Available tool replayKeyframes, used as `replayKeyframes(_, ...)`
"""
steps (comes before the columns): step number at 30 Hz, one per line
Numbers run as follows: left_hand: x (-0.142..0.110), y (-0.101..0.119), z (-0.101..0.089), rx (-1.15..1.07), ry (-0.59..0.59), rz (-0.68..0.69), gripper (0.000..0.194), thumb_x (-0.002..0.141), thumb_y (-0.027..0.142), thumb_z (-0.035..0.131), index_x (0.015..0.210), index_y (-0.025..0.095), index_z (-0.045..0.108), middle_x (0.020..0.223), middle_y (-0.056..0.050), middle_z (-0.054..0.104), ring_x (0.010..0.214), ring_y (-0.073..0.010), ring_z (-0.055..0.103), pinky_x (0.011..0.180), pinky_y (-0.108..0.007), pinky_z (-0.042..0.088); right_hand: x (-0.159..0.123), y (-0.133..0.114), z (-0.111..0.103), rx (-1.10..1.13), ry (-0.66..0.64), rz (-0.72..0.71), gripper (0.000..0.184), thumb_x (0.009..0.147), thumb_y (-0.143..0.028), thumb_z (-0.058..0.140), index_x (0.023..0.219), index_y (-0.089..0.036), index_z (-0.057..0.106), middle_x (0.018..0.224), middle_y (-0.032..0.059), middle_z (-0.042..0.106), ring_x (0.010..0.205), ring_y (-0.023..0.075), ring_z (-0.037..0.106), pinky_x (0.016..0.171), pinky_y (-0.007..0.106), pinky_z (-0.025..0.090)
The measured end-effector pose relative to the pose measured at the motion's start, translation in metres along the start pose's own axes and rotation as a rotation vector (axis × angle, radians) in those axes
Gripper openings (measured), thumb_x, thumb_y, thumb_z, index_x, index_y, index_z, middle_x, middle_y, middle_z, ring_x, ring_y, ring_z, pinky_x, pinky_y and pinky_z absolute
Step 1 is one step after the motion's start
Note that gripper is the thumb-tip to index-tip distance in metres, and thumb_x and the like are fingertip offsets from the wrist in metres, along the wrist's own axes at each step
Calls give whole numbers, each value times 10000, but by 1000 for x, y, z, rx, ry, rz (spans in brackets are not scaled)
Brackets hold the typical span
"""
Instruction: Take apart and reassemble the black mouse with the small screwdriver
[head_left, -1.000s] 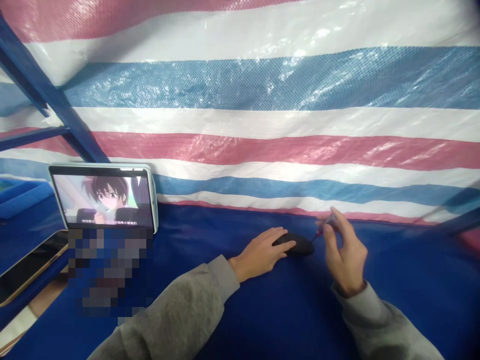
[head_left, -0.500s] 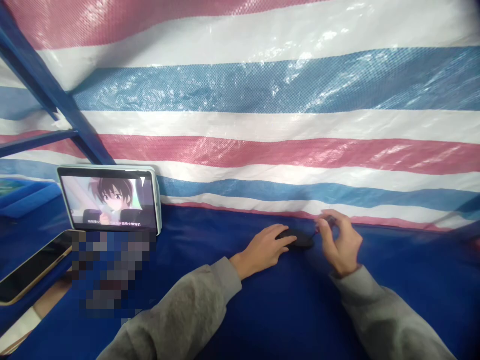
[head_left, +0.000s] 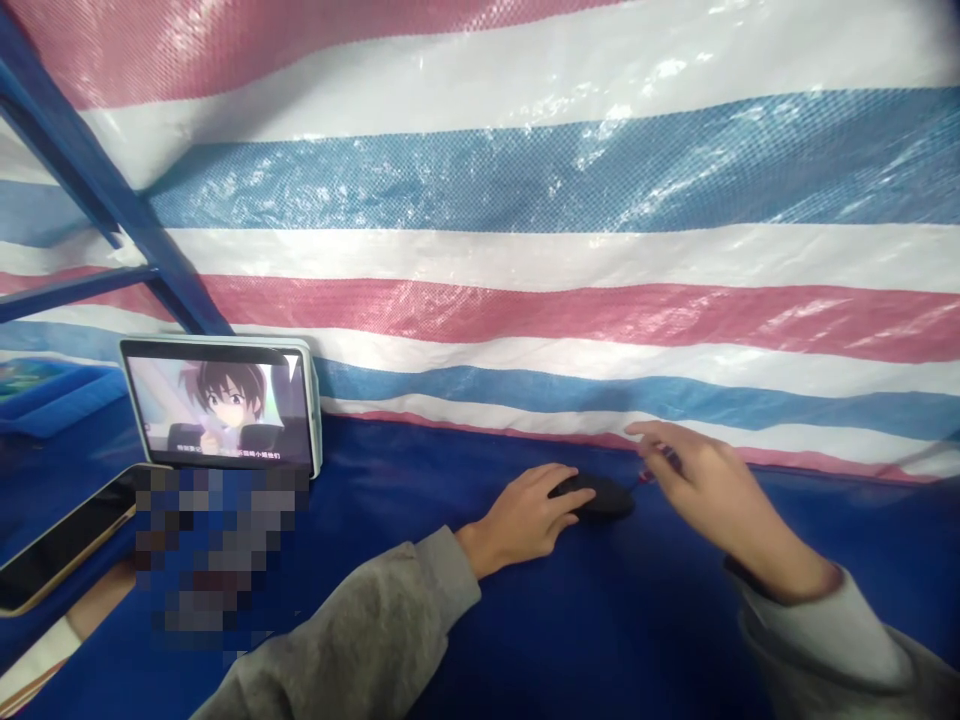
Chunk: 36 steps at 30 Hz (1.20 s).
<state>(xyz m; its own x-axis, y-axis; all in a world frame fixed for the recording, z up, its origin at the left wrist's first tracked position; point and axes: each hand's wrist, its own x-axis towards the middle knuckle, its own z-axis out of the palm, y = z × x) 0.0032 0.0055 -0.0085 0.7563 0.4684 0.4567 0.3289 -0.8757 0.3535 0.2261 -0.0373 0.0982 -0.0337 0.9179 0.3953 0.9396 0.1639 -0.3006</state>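
A black computer mouse (head_left: 602,496) lies on the blue surface (head_left: 540,640), its left end under the fingers of my left hand (head_left: 531,515). Thumb and fingertips of that hand grip its edges. From the mouse's right end a thin dark cable (head_left: 639,483) runs to my right hand (head_left: 694,475). The right fingers are bent over a small dark and reddish bundle (head_left: 664,461), which looks like coiled cable and is mostly hidden behind them. Both forearms wear grey sleeves.
At left a tablet (head_left: 225,405) stands propped up, playing a cartoon. A phone (head_left: 71,545) lies before it, near another person's forearm (head_left: 105,598) and a pixelated patch. Behind rises a striped plastic sheet (head_left: 480,180), with a blue metal frame (head_left: 161,270) at left and a blue tray (head_left: 67,400).
My right hand has turned over, its back now showing more and its wrist further right. The left hand stays at the mouse. The view has tilted slightly.
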Motion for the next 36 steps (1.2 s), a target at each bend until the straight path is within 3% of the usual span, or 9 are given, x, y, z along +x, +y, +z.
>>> replayKeyframes(3,-1,0,-1,-1,5,-4,380,971,265,542,1351,251,540,1423,-91,503,1322,-237,479,1123,-432,404,1,-3,-1,13,21,4,308,917,-333,422,1063,-212,665,779,41,724,662,208,678,651,322,497)
replayKeyframes(6,-2,1,-2,-3,3,-5,378,968,255,544,1345,241,546,1422,-94,504,1318,-237,481,1128,-427,397,2,-5,-3,1,38,-17,297,882,-275,441,1087,-214,648,834,45,718,652,196,664,649,318,493)
replayKeyframes(12,-3,2,-3,-3,-13,-1,376,965,254,539,1342,248,544,1417,-90,507,1317,-240,479,1117,-435,404,0,-6,-4,-26,2,-41,221,910,-300,438,933,-220,642,824,41,710,695,198,670,645,308,482)
replayKeyframes(20,-4,2,-3,-2,-12,1,389,959,260,546,1347,249,531,1412,-85,513,1299,-236,493,1105,-421,410,-2,-8,-4,-36,3,-47,245,882,-253,437,1025,-227,635,886,43,713,682,188,665,642,304,482)
replayKeyframes(25,-3,3,-5,0,-16,8,391,957,269,544,1347,237,531,1408,-95,515,1290,-245,499,1091,-426,423,-1,-9,-5,-19,5,-13,241,916,-298,418,972,-227,641,797,31,714,665,194,668,662,315,483)
replayKeyframes(30,-2,4,-6,0,-15,11,385,955,263,544,1339,229,540,1399,-100,522,1281,-247,506,1086,-423,429,-1,-10,-4,-34,26,-20,209,802,-182,489,958,-230,619,887,30,715,647,176,650,656,301,474)
replayKeyframes(36,-2,4,-7,3,-24,17,385,964,262,529,1348,234,527,1406,-94,512,1295,-239,489,1092,-422,424,1,-10,0,7,91,15,169,892,-309,483,968,-220,606,801,33,691,655,188,645,631,301,460)
